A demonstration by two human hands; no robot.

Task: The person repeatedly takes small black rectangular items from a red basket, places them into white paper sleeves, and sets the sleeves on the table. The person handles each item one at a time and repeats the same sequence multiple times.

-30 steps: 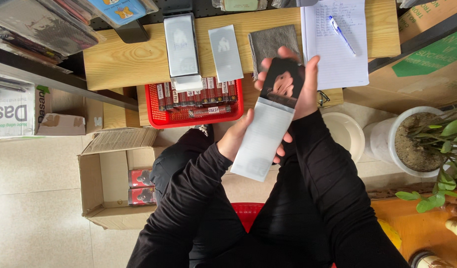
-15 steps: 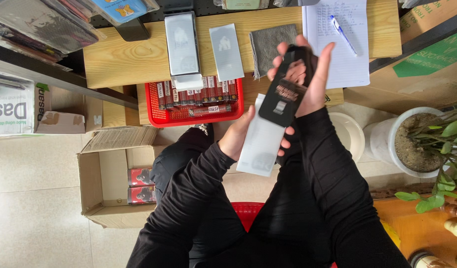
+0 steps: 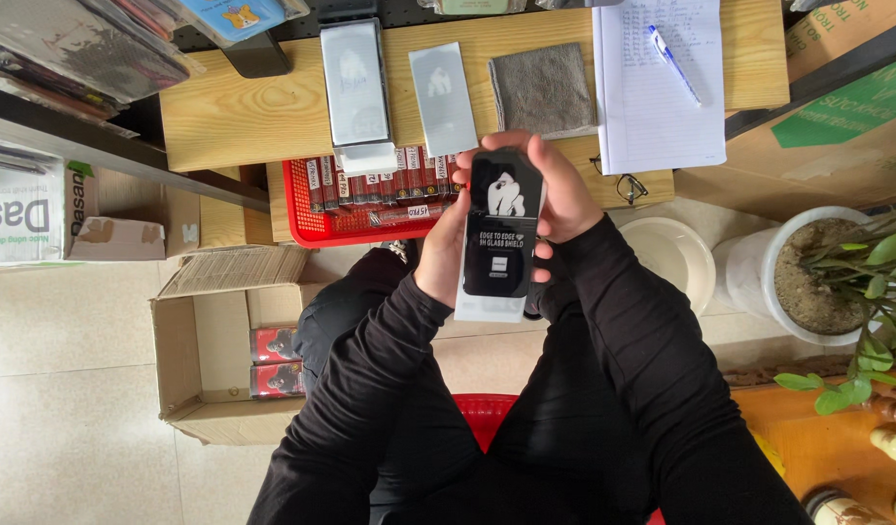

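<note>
Both hands hold a flat black packet [image 3: 504, 224] with a white picture and lettering, upright over my lap. A pale flat sleeve [image 3: 489, 308] shows under its lower edge. My left hand [image 3: 446, 255] grips the left side and the pale sleeve. My right hand [image 3: 555, 190] wraps the top and right side. On the wooden table [image 3: 224, 117] beyond lie two pale flat packets [image 3: 353, 87] [image 3: 443, 97] and a grey cloth [image 3: 542, 89].
A red basket [image 3: 312, 224] of several small red boxes sits under the table edge. An open cardboard box [image 3: 205, 350] stands on the floor at left. A paper sheet with a pen [image 3: 662, 83], glasses [image 3: 618, 185], a white bowl [image 3: 671, 258] and a potted plant [image 3: 827, 282] are at right.
The black packet has swung from tilted to upright and now lies squarely over the pale sleeve, covering most of it. Both hands have closed in around it.
</note>
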